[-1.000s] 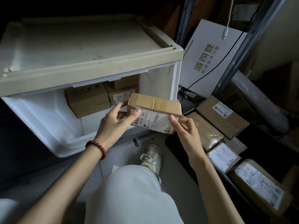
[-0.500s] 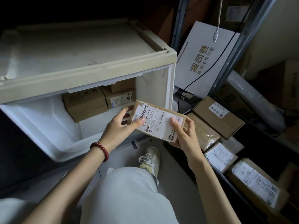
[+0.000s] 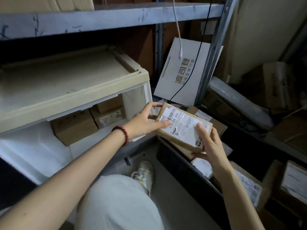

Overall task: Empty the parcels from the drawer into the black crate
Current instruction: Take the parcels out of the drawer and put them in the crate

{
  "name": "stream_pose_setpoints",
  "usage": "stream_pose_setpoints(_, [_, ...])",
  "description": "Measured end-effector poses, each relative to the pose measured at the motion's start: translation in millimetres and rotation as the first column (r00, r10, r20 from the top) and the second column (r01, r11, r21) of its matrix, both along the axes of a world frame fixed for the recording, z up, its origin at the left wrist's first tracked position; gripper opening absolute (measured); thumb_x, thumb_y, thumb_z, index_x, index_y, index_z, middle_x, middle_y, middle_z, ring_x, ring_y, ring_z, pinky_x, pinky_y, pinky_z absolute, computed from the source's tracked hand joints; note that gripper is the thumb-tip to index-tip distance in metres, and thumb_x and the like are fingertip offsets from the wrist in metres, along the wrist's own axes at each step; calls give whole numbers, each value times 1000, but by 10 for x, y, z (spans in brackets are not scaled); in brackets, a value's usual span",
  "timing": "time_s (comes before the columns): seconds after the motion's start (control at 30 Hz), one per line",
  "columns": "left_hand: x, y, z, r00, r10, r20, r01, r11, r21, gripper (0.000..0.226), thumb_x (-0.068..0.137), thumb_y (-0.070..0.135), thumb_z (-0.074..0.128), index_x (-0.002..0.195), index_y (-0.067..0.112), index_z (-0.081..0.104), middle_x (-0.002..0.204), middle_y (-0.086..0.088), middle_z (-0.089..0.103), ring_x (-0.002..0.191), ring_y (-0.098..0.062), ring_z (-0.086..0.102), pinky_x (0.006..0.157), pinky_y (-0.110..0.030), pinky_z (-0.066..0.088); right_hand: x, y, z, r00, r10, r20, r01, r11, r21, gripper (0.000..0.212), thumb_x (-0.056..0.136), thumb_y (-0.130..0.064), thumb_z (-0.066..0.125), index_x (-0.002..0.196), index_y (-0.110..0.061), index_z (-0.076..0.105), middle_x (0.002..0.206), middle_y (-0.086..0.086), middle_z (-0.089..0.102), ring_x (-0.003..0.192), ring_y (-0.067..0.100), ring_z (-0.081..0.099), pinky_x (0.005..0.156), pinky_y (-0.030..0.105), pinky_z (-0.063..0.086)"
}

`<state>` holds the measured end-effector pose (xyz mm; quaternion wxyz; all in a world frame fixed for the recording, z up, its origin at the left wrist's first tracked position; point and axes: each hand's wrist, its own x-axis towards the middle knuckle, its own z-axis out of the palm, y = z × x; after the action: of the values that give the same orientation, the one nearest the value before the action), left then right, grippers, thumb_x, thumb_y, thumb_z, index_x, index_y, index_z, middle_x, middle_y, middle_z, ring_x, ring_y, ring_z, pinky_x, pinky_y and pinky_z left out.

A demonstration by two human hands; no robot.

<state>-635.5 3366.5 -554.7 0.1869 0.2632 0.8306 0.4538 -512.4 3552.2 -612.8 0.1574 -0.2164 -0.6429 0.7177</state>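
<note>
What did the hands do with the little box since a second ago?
The left hand and right hand tipped the labelled parcel so its label faces up. They carried it rightward, from the drawer mouth to above the black crate, keeping hold throughout. The brown parcels inside the drawer stayed put.

A grey metal shelf (image 3: 116, 15) spans the dim storeroom, a white cable (image 3: 177, 27) hanging.

A stockroom, this was, a parcel store: grey steel shelving (image 3: 116, 15) ran overhead, a plastic drawer (image 3: 33, 150) sat stuffed with cardboard boxes (image 3: 73, 128), a black crate (image 3: 167, 153) held more, and a barcode shipping label covered the parcel (image 3: 181, 128) up front.
</note>
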Motion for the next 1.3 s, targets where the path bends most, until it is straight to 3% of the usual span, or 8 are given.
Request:
stream_pose_setpoints(0.17, [19, 868, 260, 991, -68, -114, 63, 997, -50, 63, 77, 52, 71, 129, 40, 36, 124, 3, 51, 109, -16, 53, 88, -37, 51, 253, 480, 151, 983, -172, -59, 171, 985, -31, 65, 77, -52, 68, 129, -26, 41, 108, -3, 68, 89, 13, 72, 63, 30, 60])
stream_pose_setpoints(0.37, [303, 1860, 72, 980, -28, -197, 37, 998, 41, 57, 82, 42, 70, 128, 25, 42, 119, -1, 52, 101, -11, 47, 72, -19, 36, 585, 1077, 78, 942, -334, -30, 335, 932, 136, 74, 70, -54, 71, 133, -29, 43, 118, -10, 62, 105, 11, 65, 89, 39, 55])
stream_pose_setpoints(0.6, [519, 2592, -368, 997, -64, -46, 68, 993, 99, 63, 76, 40, 76, 126, 23, 43, 117, 4, 55, 105, -9, 50, 83, -19, 35, 890, 1746, -249, 876, -470, 106, 435, 866, 246, 83, 77, -44, 75, 145, -37, 28, 139, 0, 52, 125, 23, 51, 100, 43, 45])
stream_pose_setpoints(0.7, [507, 2783, -567, 994, -24, 110, 1, 980, 199, 57, 72, 38, 81, 114, 26, 44, 111, 9, 57, 95, 0, 54, 75, -15, 41, 925, 1907, -396, 890, -443, 111, 416, 886, 202, 71, 76, -37, 78, 134, -41, 37, 131, 2, 55, 106, 16, 61, 77, 33, 58])
stream_pose_setpoints(0.8, [501, 2971, -816, 953, 24, 301, -115, 950, 290, 55, 69, 31, 84, 108, 26, 45, 118, 0, 58, 105, -11, 58, 94, -33, 49, 844, 1936, -547, 886, -449, 116, 421, 883, 206, 66, 74, -38, 80, 126, -39, 40, 130, -1, 51, 104, 10, 59, 58, 17, 55])
stream_pose_setpoints(0.93, [521, 3147, -1091, 876, 10, 483, -178, 936, 303, 75, 67, 23, 86, 118, 26, 30, 121, -7, 56, 109, -22, 60, 92, -46, 52, 681, 1981, -710, 852, -477, 214, 417, 867, 273, 92, 65, -48, 83, 140, -31, 35, 128, -5, 38, 118, 16, 48, 85, 38, 56])
stream_pose_setpoints(1.1, [415, 3250, -1331, 804, -40, 594, -121, 966, 229, 93, 63, 29, 88, 121, 28, 15, 127, -8, 49, 111, -22, 59, 90, -47, 53, 613, 2085, -822, 801, -514, 308, 335, 810, 482, 86, 64, -56, 81, 133, -24, 40, 131, -2, 37, 122, 14, 40, 98, 30, 40])
stream_pose_setpoints(1.3, [324, 3488, -1502, 786, -150, 599, 33, 979, 201, 62, 77, 30, 77, 124, 29, 37, 122, -7, 59, 97, -20, 68, 81, -40, 58, 523, 2235, -883, 862, -394, 320, 281, 895, 346, 82, 78, -43, 76, 145, -28, 32, 141, 0, 44, 121, 15, 51, 97, 40, 50])
